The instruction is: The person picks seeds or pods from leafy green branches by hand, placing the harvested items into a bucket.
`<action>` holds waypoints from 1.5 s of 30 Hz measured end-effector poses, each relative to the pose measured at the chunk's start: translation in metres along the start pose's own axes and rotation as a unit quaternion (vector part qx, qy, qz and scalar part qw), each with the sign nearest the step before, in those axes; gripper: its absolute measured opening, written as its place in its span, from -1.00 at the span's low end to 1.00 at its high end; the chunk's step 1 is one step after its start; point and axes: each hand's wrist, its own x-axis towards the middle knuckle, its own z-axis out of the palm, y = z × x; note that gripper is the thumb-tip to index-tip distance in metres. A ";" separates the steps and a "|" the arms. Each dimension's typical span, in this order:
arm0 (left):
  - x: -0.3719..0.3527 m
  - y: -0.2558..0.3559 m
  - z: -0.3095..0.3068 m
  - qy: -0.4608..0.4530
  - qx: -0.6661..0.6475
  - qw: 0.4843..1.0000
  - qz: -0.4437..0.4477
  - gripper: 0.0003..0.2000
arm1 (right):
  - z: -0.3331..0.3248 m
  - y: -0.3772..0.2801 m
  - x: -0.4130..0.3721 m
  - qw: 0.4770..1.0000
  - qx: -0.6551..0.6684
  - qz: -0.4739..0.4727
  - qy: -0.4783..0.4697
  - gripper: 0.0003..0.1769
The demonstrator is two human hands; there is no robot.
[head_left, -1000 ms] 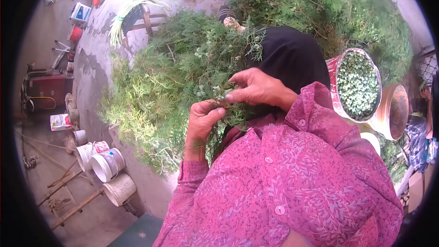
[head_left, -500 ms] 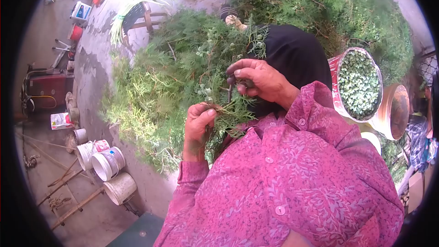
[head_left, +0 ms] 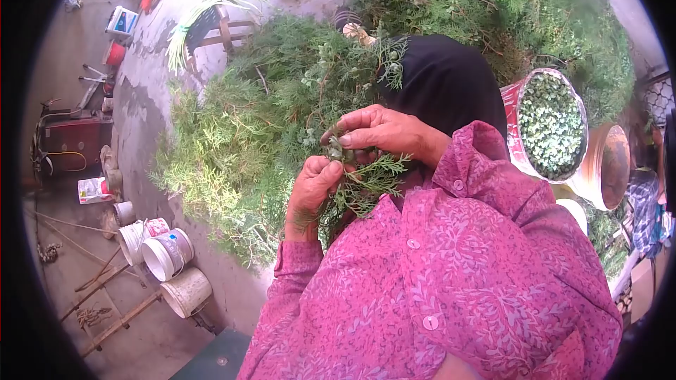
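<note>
Left hand (head_left: 313, 186) clasps a feathery green cypress sprig (head_left: 370, 183), apparently steadying it while the right hand (head_left: 387, 134) pinches a small green cone (head_left: 337, 148) at its tip.

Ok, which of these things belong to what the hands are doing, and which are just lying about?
In use: left hand, gripping the sprig; right hand, pinching at its tip; heap of cut branches; red tub full of green pickings.
Lying about: white buckets; brown bowl; wooden stool; red machine.
</note>
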 end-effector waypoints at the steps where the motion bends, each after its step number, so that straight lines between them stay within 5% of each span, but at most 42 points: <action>1: 0.001 0.001 0.002 0.014 0.000 1.000 0.006 -0.76 | -0.002 0.000 -0.002 1.000 0.000 0.000 0.000 -0.72; 7: -0.002 0.008 0.009 0.069 -0.023 0.997 0.028 -0.80 | -0.001 0.004 -0.004 0.999 -0.012 -0.006 -0.037 -0.46; 19: 0.001 0.002 0.010 0.103 -0.077 0.992 0.015 -0.83 | 0.000 0.010 0.000 0.980 -0.165 -0.106 -0.023 -0.63; 26: 0.000 0.010 0.008 0.080 -0.059 0.995 0.032 -0.85 | 0.002 0.010 -0.005 0.979 -0.184 -0.085 0.034 -0.68; 29: -0.001 0.009 0.009 0.092 -0.048 0.994 0.030 -0.88 | 0.005 0.005 -0.011 0.963 -0.258 -0.057 0.059 -0.74; 31: -0.003 0.009 0.007 0.097 -0.050 0.994 0.024 -0.89 | 0.009 0.002 -0.013 0.889 -0.432 -0.141 0.060 -0.72; 33: -0.005 0.007 0.006 0.102 -0.051 0.993 0.018 -0.89 | 0.009 0.005 -0.012 0.891 -0.427 -0.146 0.055 -0.72; 36: -0.012 0.007 0.003 0.133 -0.056 0.989 0.021 -0.86 | 0.001 0.014 -0.014 0.883 -0.436 -0.171 0.029 -0.78; 38: -0.021 0.011 -0.004 0.280 -0.196 0.932 0.117 -0.80 | -0.002 0.012 -0.021 0.873 -0.450 -0.189 0.010 -0.83; 39: -0.023 0.016 -0.010 0.269 -0.175 0.938 0.130 -0.72 | -0.001 0.006 -0.027 0.963 -0.258 -0.083 0.008 -0.84; 40: -0.026 0.013 -0.011 0.269 -0.176 0.938 0.127 -0.72 | 0.002 -0.001 -0.033 0.998 -0.051 0.028 0.007 -0.85; 45: -0.022 -0.002 -0.016 0.275 -0.190 0.933 0.132 -0.70 | 0.004 -0.054 -0.066 0.975 0.035 -0.150 0.158 -0.82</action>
